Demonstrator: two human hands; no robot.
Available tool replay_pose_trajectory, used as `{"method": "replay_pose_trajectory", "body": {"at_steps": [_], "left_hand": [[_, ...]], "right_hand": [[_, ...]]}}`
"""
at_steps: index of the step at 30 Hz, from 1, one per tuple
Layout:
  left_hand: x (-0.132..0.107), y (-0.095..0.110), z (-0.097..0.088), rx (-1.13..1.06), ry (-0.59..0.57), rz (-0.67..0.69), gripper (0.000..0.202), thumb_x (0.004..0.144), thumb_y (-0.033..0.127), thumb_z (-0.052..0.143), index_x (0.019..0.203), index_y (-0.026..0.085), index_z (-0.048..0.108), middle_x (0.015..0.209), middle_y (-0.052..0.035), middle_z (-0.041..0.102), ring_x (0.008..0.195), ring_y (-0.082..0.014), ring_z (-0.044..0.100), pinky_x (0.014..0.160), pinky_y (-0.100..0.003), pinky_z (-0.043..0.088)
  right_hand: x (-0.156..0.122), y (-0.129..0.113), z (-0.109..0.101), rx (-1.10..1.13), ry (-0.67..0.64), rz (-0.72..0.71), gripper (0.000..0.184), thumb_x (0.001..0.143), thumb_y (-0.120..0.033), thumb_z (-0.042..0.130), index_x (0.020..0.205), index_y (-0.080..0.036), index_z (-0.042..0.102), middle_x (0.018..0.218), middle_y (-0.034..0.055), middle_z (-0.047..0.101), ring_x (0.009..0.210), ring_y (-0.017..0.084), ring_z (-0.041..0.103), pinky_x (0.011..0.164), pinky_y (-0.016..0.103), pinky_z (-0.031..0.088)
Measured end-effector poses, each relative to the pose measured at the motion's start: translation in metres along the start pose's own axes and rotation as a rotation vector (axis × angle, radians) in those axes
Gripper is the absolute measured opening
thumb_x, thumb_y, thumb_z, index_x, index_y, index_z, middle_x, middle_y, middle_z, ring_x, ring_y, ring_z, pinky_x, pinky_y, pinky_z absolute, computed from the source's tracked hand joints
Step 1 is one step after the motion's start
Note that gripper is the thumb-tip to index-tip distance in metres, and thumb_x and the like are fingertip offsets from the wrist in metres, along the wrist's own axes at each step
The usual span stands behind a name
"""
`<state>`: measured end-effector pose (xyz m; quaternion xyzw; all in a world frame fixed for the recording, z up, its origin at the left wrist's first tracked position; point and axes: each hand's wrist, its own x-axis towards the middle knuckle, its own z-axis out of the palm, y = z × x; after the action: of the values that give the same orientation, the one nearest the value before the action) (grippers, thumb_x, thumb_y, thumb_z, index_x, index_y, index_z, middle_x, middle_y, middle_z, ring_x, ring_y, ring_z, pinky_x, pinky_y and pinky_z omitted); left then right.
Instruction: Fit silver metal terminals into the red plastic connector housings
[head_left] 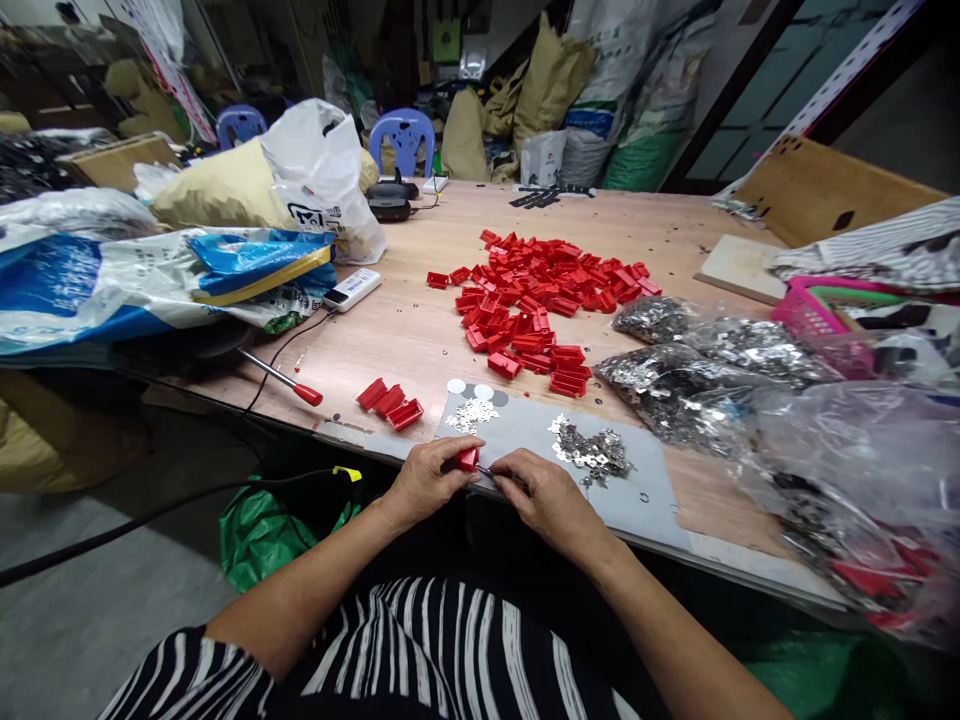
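Observation:
My left hand (429, 482) is closed around a small red plastic housing (468, 459) at the table's front edge. Between the thumb and fingers of my right hand (541, 492) is a thin metal piece (486, 471), its tip at the housing's right end; its exact kind is too small to tell. Just beyond my hands, a pile of small flat metal plates (472, 414) lies on a grey mat (517, 425). More metal clips (596, 452) are heaped to the right on the same mat. Several red housings (390, 402) sit left of the mat.
A big heap of red housings (532, 290) covers the table's middle. Plastic bags of metal parts (675, 385) crowd the right, near a pink basket (810, 310). On the left are a red-tipped lever (281, 378), a white power bank (352, 290) and stuffed sacks (247, 190).

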<state>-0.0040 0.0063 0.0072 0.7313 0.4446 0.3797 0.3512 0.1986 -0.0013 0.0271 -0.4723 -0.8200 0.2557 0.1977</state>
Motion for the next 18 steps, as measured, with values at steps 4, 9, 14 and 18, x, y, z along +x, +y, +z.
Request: {"method": "replay_pose_trajectory", "body": {"at_steps": [4, 9, 14, 18], "left_hand": [[0.0, -0.002, 0.001, 0.025, -0.001, 0.012, 0.041, 0.074, 0.017, 0.071, 0.115, 0.022, 0.064, 0.109, -0.006, 0.071, 0.103, -0.0196, 0.065, 0.093, -0.032, 0.049], [-0.002, -0.004, 0.004, 0.032, 0.031, 0.013, 0.037, 0.075, 0.016, 0.07, 0.112, 0.022, 0.064, 0.108, -0.0056, 0.071, 0.101, -0.0197, 0.066, 0.091, -0.032, 0.05], [-0.003, -0.006, 0.006, 0.022, 0.045, 0.002, 0.033, 0.077, 0.017, 0.068, 0.11, 0.022, 0.064, 0.108, -0.0058, 0.07, 0.099, -0.0196, 0.066, 0.089, -0.033, 0.05], [-0.003, -0.009, 0.003, -0.047, -0.008, 0.014, 0.033, 0.077, 0.019, 0.069, 0.109, 0.021, 0.063, 0.105, -0.0053, 0.07, 0.096, -0.0185, 0.065, 0.088, -0.031, 0.049]], "right_hand": [[-0.001, -0.003, 0.0, -0.038, -0.007, 0.024, 0.015, 0.089, -0.017, 0.051, 0.095, -0.021, 0.064, 0.095, 0.0039, 0.066, 0.087, 0.017, 0.063, 0.078, 0.029, 0.049], [-0.001, -0.018, 0.006, -0.143, -0.005, 0.072, 0.017, 0.09, -0.015, 0.048, 0.096, -0.021, 0.063, 0.094, 0.0035, 0.065, 0.084, 0.016, 0.063, 0.075, 0.026, 0.048], [0.001, -0.025, 0.012, -0.209, 0.021, 0.161, 0.017, 0.091, -0.017, 0.045, 0.094, -0.021, 0.062, 0.092, 0.0046, 0.065, 0.08, 0.017, 0.063, 0.067, 0.026, 0.046], [0.002, -0.015, 0.005, -0.012, 0.014, 0.132, 0.013, 0.089, -0.02, 0.05, 0.093, -0.023, 0.062, 0.092, 0.0019, 0.065, 0.084, 0.016, 0.061, 0.074, 0.027, 0.045]]}}
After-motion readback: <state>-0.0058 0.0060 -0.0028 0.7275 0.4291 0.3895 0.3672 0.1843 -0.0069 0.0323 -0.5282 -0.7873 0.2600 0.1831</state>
